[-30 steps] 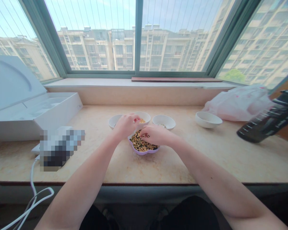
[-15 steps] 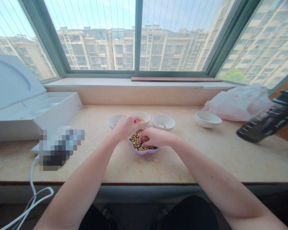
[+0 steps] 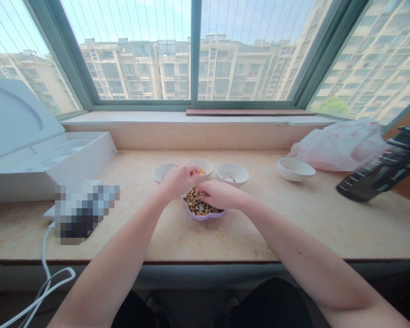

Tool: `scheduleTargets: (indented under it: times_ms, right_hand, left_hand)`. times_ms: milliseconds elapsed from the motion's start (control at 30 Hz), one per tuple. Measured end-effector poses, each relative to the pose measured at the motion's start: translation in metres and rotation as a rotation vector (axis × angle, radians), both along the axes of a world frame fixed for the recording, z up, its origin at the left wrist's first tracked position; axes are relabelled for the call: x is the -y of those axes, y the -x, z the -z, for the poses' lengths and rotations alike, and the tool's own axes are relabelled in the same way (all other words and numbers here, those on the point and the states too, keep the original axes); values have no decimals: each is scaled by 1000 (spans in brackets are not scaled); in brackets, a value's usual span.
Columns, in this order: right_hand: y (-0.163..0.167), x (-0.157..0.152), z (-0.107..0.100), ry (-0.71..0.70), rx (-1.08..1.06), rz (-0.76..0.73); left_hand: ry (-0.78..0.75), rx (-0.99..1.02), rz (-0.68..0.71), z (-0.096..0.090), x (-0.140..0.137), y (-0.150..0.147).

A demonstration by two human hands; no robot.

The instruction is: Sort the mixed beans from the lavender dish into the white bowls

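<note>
A purple bowl (image 3: 201,218) with a wavy rim holds a mix of yellow and dark beans or grains. Over its far part is my right hand (image 3: 223,193), fingers curled and tips together; whatever they pinch is too small to make out. My left hand (image 3: 180,180) hangs at the near edge of the middle white bowl (image 3: 207,165), its fingertips pinched, and I cannot see what is in them. Yellow grains (image 3: 202,171) lie in that bowl. The left white bowl (image 3: 161,171) is partly hidden by my left hand. A few greenish bits sit in the right white bowl (image 3: 232,171).
Farther right stands another white bowl (image 3: 295,170), with a plastic bag (image 3: 338,145) and a dark bottle (image 3: 365,177) beyond it. To the left are an open white box (image 3: 85,155), a blurred-out object (image 3: 82,216) and a white cable (image 3: 45,255). The counter's front edge (image 3: 212,261) runs below my forearms.
My right hand has risen slightly and shifted a little left over the beans, its fingers drawn closer together. My left hand has stayed almost in place.
</note>
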State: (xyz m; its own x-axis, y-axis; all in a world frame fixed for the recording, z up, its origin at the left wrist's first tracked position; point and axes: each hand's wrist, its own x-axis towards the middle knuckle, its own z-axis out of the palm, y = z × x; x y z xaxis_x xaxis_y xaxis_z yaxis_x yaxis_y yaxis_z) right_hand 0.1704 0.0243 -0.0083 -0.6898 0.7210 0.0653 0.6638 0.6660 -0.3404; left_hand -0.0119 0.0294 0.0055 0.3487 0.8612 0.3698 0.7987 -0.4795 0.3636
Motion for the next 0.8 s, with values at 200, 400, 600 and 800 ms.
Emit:
scheduleTargets:
  times_ms: [200,400,600,800]
  right_hand:
    - [-5,-1,-12,15,-94,19]
    - [-7,-3,-12,113,-151,96]
    - [-9,-8,-9,189,-260,80]
    - [-9,-8,-11,91,-298,84]
  left_hand:
    - [7,6,-27,-1,0,2]
    - [15,4,-34,1,-3,4]
    - [0,23,-32,0,-1,3]
    - [8,46,-12,-1,-2,4]
